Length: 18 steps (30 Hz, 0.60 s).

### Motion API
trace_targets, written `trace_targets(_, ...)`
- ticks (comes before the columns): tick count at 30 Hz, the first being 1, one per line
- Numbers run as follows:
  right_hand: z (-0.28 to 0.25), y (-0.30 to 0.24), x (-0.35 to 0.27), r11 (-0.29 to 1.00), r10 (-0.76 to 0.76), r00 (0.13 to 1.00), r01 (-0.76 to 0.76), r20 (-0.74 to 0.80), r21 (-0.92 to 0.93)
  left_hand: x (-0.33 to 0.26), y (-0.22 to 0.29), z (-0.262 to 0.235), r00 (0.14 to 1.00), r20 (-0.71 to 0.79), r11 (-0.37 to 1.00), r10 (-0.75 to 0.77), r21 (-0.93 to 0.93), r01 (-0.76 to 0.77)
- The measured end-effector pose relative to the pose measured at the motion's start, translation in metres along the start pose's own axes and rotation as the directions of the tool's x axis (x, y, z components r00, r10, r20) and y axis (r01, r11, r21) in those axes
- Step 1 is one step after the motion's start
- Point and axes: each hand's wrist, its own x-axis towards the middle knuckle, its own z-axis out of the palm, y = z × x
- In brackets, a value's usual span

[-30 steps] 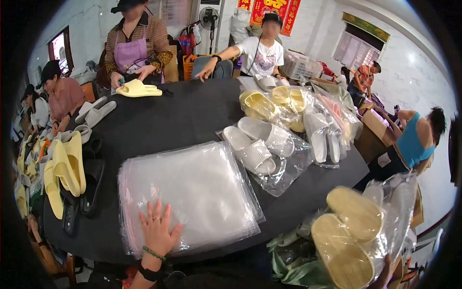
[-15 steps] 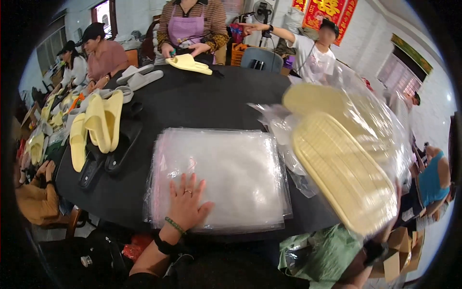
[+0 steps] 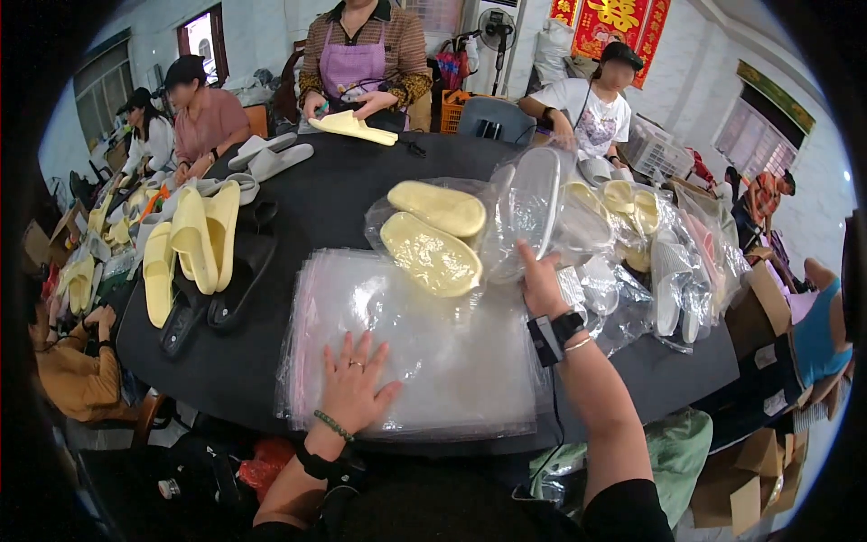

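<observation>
My left hand (image 3: 357, 384) lies flat, fingers spread, on a stack of clear plastic bags (image 3: 442, 379). At the stack's far edge rests a bagged pair of yellow slippers (image 3: 432, 253). My right hand (image 3: 540, 289) reaches over the stack's right side with index finger and thumb apart. Its index fingertip meets the near end of a bagged pair of grey slippers (image 3: 535, 194); its other fingers are partly hidden. Farther right is a pile of bagged slippers (image 3: 668, 285) in grey, yellow and pink.
Unbagged yellow slippers (image 3: 203, 239) and black slippers (image 3: 239, 280) are on the black table (image 3: 316, 199) at left, with grey slippers (image 3: 278, 163) beyond. Across the table, a person in a purple apron (image 3: 352, 68) holds a yellow slipper (image 3: 357, 128). Cardboard boxes (image 3: 750, 479) stand at lower right.
The bagged yellow slippers, raised close at the right before, now lie on the stack's far edge. My right hand has moved inward to the bagged grey slippers. My left hand stays put.
</observation>
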Motion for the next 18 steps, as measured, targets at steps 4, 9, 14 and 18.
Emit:
trace_targets(4,-0.025,-0.026,0.000,0.916,0.273,0.940,-0.189,0.205,-0.353,0.002,0.003,-0.001,1.000,-0.018,1.000,0.016,0.010,-0.016)
trace_targets(9,-0.054,-0.045,-0.021,0.977,0.196,0.907,-0.146,0.373,-0.158,0.006,0.003,-0.004,1.000,-0.008,1.000,0.014,-0.002,-0.014)
trace_targets(14,-0.029,-0.053,-0.015,0.953,0.265,0.926,-0.294,0.267,0.073,0.005,0.003,-0.005,1.000,0.005,1.000,-0.005,-0.025,0.005)
trace_targets(18,0.006,-0.019,0.039,0.940,0.144,0.968,-0.199,0.206,0.277,0.007,0.007,-0.006,1.000,-0.010,1.000,0.011,-0.023,-0.011)
